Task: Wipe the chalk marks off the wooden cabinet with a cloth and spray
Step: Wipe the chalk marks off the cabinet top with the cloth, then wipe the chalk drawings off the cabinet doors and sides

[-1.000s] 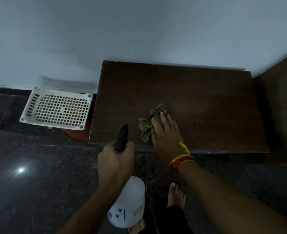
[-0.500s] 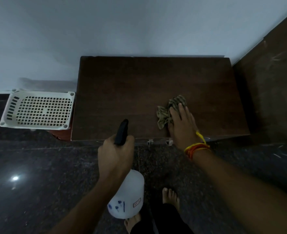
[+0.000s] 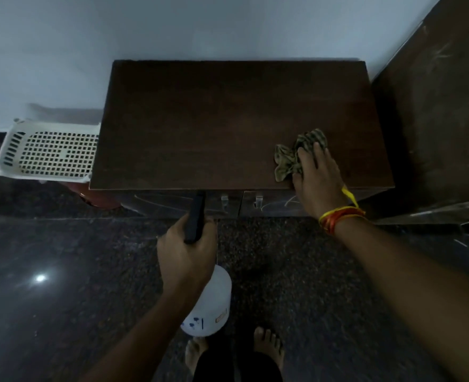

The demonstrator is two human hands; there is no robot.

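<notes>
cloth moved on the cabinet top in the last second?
Yes. The cloth under the right hand slid rightward along the cabinet top, from left of centre to near its right front corner.

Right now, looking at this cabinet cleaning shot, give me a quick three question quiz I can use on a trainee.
1. True or false: the cloth lies near the cabinet top's front right corner, under the right hand.
2. What does the left hand hold? A) a brush B) the spray bottle C) nothing
3. Fill in: faint chalk marks show on the cabinet's ____ face, below the top.

Key
1. True; the fingers rest on the cloth.
2. B; the hand grips the bottle's black head, out in front of the cabinet and over the floor.
3. Front, near the door handles.
</notes>
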